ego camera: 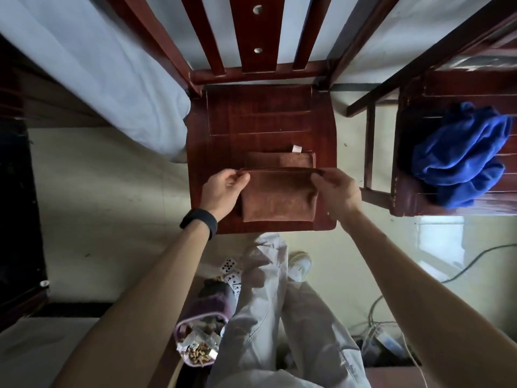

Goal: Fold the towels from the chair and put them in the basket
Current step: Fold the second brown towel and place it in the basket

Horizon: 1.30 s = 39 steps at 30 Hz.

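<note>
The left hand (223,189) has its grip pinched on the upper left corner of the folded brown towel (277,197); the right hand (335,191) pinches the upper right corner. The towel lies at the front of the wooden chair seat (260,119). Right of that seat, a crumpled blue towel (458,155) sits on a second chair (414,197).

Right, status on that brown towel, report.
Left hand and right hand pinch far edge of brown towel, part-folded on chair seat. Blue towel crumpled on second chair. Nothing blocking the hands.
</note>
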### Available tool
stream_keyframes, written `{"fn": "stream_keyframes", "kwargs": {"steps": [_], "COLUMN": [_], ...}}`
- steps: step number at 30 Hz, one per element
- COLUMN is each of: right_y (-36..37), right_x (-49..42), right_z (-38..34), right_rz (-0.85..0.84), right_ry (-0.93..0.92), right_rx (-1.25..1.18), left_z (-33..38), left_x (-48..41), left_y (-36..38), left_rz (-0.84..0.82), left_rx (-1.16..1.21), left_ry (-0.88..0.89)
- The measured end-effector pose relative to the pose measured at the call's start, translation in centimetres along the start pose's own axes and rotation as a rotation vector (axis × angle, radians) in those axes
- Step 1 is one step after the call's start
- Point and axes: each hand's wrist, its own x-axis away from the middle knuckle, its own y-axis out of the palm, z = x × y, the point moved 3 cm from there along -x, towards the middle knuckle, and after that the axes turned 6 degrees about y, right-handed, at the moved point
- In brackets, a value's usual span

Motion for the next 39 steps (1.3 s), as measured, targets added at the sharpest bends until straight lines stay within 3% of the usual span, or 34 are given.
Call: {"fn": "stream_keyframes", "kwargs": {"steps": [7,20,24,27,29,32,39], "right_y": [2.0,3.3,3.4,4.6,6.0,7.7,8.6], "right_x": [-5.6,-8.3,-6.5,-3.2,-1.9,-2.1,-5.3], "right_z": [-1.2,-0.5,0.4,1.7,2.6,3.7,5.7], "right_rz": [0.059,0.102,0.239,0.365,0.302,0.152,0.142], "right_ry": [0.049,0.090,-0.030,-0.334,-0.470,-0.490,-0.529], "right_rx": [-0.001,0.096,0.139,0.367,0.563,0.782,0.901], "left_z": [-1.4,-0.9,0.0,-0.4,-1.2,-2.5,-6.0], "left_x": [-5.4,-6.7,-4.4,-1.9,-0.7,-0.5,-2.7], "left_y": [1.5,3.6,4.2,5.8,7.1,8.2,8.3], "left_rz": [-0.012,0.091,0.264,0.257,0.129,0.019,-0.009], "left_rx": [-0.027,-0.120,-0.342,-0.601,-0.688,-0.782,-0.818], "left_ry": [-0.025,-0.048,0.143,0.368,0.457,0.499,0.478]}}
